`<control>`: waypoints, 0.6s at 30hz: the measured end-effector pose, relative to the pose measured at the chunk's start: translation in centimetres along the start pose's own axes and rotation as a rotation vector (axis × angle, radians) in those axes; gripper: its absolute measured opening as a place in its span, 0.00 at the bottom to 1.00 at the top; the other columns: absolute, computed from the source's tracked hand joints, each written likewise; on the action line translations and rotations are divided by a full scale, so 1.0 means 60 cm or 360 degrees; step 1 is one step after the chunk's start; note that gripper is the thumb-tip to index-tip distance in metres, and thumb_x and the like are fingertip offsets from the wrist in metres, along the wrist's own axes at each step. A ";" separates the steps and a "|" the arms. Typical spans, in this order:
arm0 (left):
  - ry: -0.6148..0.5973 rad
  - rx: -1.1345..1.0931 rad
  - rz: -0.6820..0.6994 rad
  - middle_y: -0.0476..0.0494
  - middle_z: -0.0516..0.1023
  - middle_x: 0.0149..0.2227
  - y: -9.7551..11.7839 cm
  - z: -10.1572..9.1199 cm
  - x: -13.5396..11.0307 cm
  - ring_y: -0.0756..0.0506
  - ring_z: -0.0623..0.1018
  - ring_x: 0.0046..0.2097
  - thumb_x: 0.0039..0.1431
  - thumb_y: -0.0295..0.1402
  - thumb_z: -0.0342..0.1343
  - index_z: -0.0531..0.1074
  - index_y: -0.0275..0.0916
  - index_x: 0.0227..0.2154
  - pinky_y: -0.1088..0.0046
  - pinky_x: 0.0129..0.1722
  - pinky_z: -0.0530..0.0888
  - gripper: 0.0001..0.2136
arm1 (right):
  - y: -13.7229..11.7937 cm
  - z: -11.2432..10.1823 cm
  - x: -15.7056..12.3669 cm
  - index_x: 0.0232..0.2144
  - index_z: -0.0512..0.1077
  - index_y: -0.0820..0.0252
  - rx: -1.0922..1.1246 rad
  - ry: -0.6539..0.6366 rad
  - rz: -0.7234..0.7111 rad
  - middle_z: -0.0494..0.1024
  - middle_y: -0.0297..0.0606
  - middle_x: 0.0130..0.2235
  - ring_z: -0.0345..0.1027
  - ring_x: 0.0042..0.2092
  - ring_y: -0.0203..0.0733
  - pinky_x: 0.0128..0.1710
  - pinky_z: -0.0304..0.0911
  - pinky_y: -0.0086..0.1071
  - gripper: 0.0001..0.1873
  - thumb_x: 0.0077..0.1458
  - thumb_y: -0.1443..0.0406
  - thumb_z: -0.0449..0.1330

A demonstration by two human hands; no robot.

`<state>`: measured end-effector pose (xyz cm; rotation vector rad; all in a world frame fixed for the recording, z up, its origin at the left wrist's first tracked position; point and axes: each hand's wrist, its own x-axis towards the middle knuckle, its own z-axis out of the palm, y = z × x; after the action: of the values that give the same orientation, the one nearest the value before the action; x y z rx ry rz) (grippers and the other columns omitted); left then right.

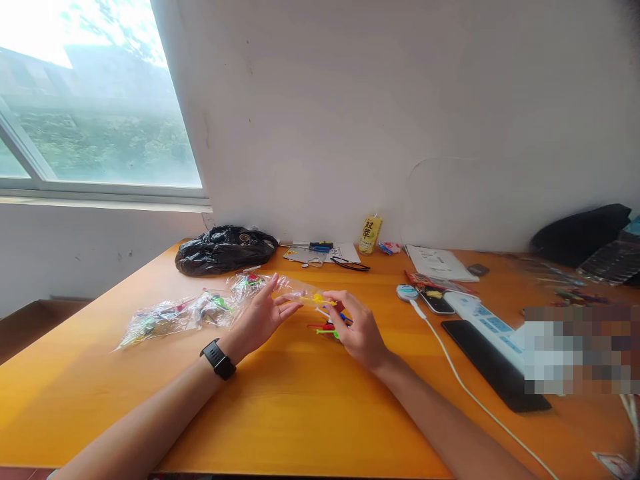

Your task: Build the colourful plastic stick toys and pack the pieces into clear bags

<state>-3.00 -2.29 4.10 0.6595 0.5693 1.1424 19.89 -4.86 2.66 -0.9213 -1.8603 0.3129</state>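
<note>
Forearms: reaching in from the lower left and lower right of the frame, over the orange-brown bench; a black watch circles the left wrist.
Hands: apart from each other, near the middle of the frame.
Left hand: palm turned up, thumb spread away from the fingers, beside clear plastic film; any contact is hard to tell.
Right hand: thumb and forefinger pinched on a yellow piece, which lies between the two hands, centre of the frame.
Loose pieces: red, green and blue, just below the pinching fingertips, partly hidden.
Clear bags: left of centre, with coloured parts inside.
Bench rear: black plastic bag at centre left, dark glasses near the middle, yellow carton against the wall.
Right side: white cable, phone, black slab.
</note>
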 end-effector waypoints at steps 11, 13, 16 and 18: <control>0.0048 0.0010 -0.0200 0.38 0.83 0.44 0.000 -0.018 -0.001 0.36 0.82 0.51 0.64 0.53 0.58 0.75 0.39 0.38 0.57 0.59 0.75 0.20 | -0.001 -0.005 0.005 0.50 0.72 0.53 0.0236 0.0251 0.0182 0.80 0.36 0.39 0.77 0.37 0.41 0.42 0.76 0.35 0.11 0.67 0.62 0.59; 0.0032 0.0044 -0.0244 0.35 0.83 0.43 -0.001 -0.020 -0.001 0.36 0.83 0.50 0.64 0.53 0.59 0.75 0.37 0.37 0.56 0.59 0.75 0.20 | -0.006 -0.011 0.006 0.52 0.72 0.52 0.0160 0.0254 0.0068 0.80 0.37 0.40 0.77 0.39 0.42 0.45 0.75 0.37 0.12 0.67 0.63 0.59; -0.0006 0.0055 -0.0274 0.34 0.83 0.41 -0.002 -0.020 0.000 0.36 0.83 0.47 0.64 0.48 0.59 0.76 0.36 0.37 0.55 0.57 0.76 0.17 | -0.012 -0.022 0.009 0.54 0.72 0.49 0.0061 0.0153 -0.0095 0.79 0.38 0.44 0.77 0.41 0.41 0.46 0.75 0.38 0.14 0.69 0.64 0.56; -0.0018 0.0056 -0.0268 0.35 0.83 0.40 -0.002 -0.020 0.000 0.36 0.84 0.47 0.64 0.44 0.59 0.76 0.37 0.38 0.54 0.57 0.76 0.14 | -0.014 -0.026 0.012 0.55 0.71 0.48 0.0066 0.0157 -0.0101 0.79 0.37 0.43 0.78 0.38 0.40 0.45 0.76 0.38 0.14 0.69 0.65 0.56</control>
<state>-3.76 -2.14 3.19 0.6356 0.6251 0.9724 20.71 -5.19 4.33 -0.8329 -1.7823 0.2617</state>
